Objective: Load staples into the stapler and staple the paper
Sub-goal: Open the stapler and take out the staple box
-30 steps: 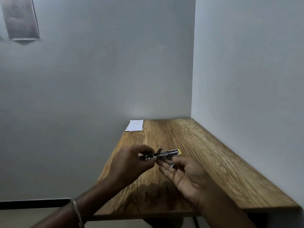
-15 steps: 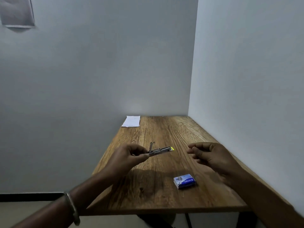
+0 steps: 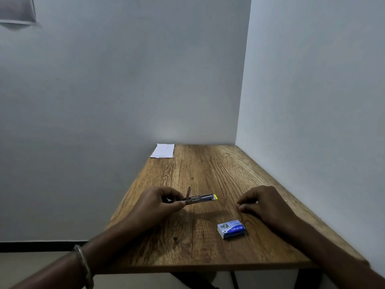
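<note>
My left hand pinches the near end of a small metal stapler with a yellow tip, held just above the wooden table. The stapler's top flap stands up, open. To the right, my right hand hovers over the table with its fingers curled downward; I cannot tell whether something small is pinched in them. A blue staple box lies on the table near the front edge, below my right hand. A white sheet of paper lies at the far left corner.
Grey walls close in the table at the back and along the right side. The table's left and front edges are open to the floor. A grey object hangs on the wall at the top left.
My right hand has left the stapler and moved right and down toward the table. The staple box came into view. My left hand keeps its hold on the stapler.
</note>
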### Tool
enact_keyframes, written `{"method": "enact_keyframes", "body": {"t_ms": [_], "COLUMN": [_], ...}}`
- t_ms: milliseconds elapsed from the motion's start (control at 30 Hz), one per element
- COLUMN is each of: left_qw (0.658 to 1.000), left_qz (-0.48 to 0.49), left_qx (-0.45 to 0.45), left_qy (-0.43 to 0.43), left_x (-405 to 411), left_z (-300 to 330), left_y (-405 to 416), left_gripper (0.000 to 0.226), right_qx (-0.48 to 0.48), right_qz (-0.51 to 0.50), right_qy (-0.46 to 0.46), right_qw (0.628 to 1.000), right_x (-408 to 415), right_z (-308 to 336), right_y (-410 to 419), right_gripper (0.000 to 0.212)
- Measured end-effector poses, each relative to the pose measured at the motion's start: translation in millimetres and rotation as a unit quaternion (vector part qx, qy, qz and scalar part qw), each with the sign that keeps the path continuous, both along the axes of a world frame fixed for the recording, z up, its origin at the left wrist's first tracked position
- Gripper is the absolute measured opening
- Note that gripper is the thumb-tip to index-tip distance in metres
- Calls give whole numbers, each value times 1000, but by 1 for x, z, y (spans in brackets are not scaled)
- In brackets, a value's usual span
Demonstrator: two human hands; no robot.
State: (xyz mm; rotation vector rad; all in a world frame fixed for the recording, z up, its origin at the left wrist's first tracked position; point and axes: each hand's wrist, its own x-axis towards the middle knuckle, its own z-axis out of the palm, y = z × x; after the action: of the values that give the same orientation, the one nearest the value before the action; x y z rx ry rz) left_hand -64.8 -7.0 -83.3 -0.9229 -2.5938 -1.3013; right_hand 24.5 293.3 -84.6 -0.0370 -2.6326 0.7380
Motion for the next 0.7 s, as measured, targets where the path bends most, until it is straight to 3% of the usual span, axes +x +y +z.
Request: {"method": "enact_keyframes", "body": {"t_ms": [333,500,700], "left_qw": [1000,998,994], "left_qz": [-20,-36,-44], "left_qx": [-19,-56,-98], "left_qy": [9,11,21], "left_x": [-3,-5,-8], "left_z": [-1,0,-1], "left_y": [2,2,1], "left_gripper": [6,9,10], "right_qx": [33,80,97], "right_qz": [60,130,152], "right_qy": [69,-26,-50], "right_qw": [995,988,982], "right_x": [-13,-28,-32], "right_z": [9,20,17], "right_y": [-21,-48,-52], "right_gripper": [34,32,22]}}
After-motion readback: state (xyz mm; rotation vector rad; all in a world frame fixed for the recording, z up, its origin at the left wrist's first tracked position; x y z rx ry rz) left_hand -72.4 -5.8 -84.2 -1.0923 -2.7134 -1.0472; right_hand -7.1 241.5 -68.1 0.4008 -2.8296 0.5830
